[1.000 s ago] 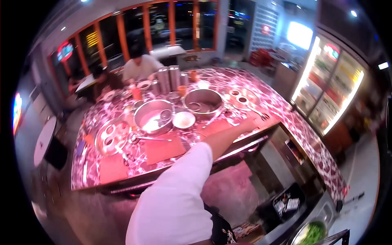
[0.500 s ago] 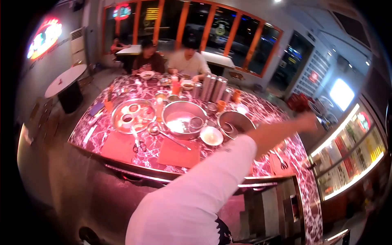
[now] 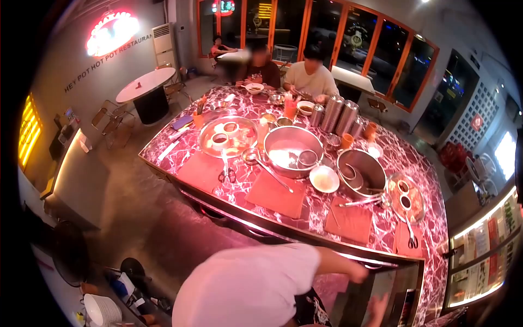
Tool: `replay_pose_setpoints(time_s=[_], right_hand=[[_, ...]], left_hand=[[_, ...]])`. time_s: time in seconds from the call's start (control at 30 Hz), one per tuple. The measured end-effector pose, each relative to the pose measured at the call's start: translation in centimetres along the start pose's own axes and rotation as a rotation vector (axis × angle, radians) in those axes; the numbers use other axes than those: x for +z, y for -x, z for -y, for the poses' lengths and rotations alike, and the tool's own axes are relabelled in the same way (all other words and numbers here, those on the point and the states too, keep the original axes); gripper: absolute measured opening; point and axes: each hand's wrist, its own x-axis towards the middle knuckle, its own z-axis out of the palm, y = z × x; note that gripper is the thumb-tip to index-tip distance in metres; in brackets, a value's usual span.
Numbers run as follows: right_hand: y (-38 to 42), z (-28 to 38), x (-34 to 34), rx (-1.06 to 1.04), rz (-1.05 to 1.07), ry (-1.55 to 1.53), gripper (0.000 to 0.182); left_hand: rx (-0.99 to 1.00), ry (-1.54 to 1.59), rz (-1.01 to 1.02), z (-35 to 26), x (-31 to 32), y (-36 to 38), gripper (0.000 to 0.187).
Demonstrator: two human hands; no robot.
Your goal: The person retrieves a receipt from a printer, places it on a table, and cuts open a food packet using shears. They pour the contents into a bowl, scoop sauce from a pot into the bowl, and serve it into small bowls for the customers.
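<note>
My left hand (image 3: 357, 271), at the end of a white sleeve, hangs over the front side of the counter, just below its edge. Its fingers are smeared by motion. Lower down, my right hand (image 3: 377, 306) shows with its fingers stretched and apart, nothing visible in it. Nearest on the counter are brown placemats (image 3: 348, 224), a pair of tongs (image 3: 359, 202) and scissors (image 3: 412, 240) beside a round tray (image 3: 417, 196) with small dipping bowls. Two steel pots (image 3: 362, 171) stand behind, with a white bowl (image 3: 325, 179) between them.
A ladle (image 3: 272, 173) and other scissors (image 3: 227, 175) lie farther left, below a round food tray (image 3: 207, 144). Steel canisters (image 3: 346, 117) stand at the back. Two people sit at the far side. A lit fridge (image 3: 485, 240) is right; stacked plates (image 3: 102, 309) are lower left.
My left arm has drawn back from above the counter's right side to below its front edge. My right hand has come into view. The view has turned left.
</note>
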Motion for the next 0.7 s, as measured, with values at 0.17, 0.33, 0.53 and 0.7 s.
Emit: replay_pose_setpoints(time_s=[0.17, 0.33, 0.53, 0.7], right_hand=[[-10.5, 11.1, -9.2, -0.422, -0.124, 0.037, 0.072], [-15.2, 13.5, -17.9, -0.166, -0.452, 0.199, 0.083], [-24.9, 9.9, -22.9, -0.313, -0.355, 0.125, 0.077], [-27.1, 7.2, -23.0, -0.509, 0.088, -0.157, 0.051]], left_hand=[[-0.845, 0.434, 0.072, -2.6, 15.8, 27.2, 0.031], [-1.558, 0.598, -0.099, -9.1, 15.0, 47.3, 0.032], [-1.848, 0.788, -0.429, -21.4, 17.4, 52.7, 0.033], [-1.883, 0.78, -0.509, -27.4, 21.7, 51.6, 0.033]])
